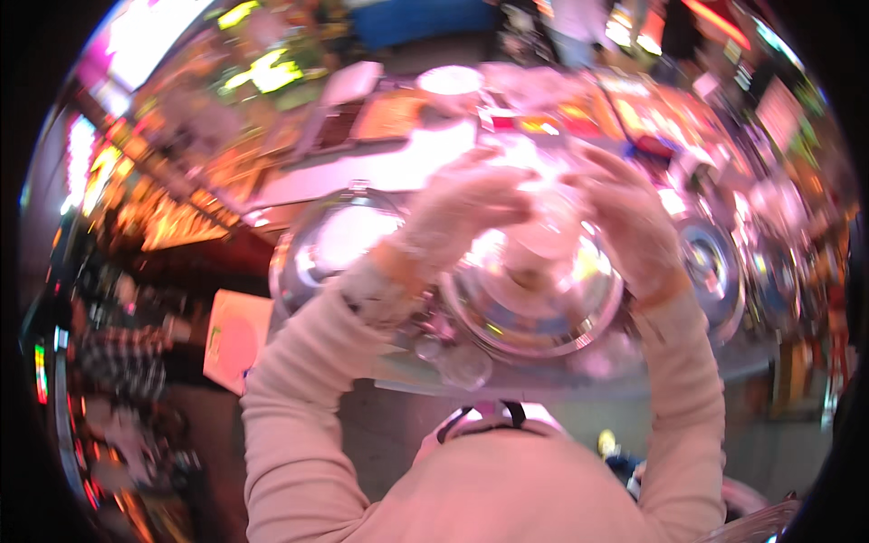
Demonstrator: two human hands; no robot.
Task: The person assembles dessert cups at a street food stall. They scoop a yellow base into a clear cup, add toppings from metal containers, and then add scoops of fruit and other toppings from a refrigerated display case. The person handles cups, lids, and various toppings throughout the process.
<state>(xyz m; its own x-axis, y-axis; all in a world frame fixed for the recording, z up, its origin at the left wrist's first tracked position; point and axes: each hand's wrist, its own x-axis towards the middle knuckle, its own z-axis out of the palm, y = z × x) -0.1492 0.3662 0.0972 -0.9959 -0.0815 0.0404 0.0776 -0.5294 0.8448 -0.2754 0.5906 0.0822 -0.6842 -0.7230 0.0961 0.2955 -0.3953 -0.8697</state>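
Observation:
Both hands appear to wear thin translucent gloves and are blurred. My left hand [461,203] and my right hand [628,217] are raised opposite each other with bent fingers. Between them is a pale, partly see-through thing [543,227], perhaps a cup or a plastic bag. Whether the fingers grip it cannot be made out. Below it lies a wide, shiny round metal vessel [533,343], its middle partly hidden. To the left, beside my left forearm, stands another round metal vessel [292,271] with a bright white middle.
More round metal vessels [709,271] line the right side. Behind my hands are a white board or counter strip [353,178], a pale round container [449,85] and orange trays [387,114]. Small clear containers [467,366] sit near the front edge. A person in a checked garment [125,360] is at left.

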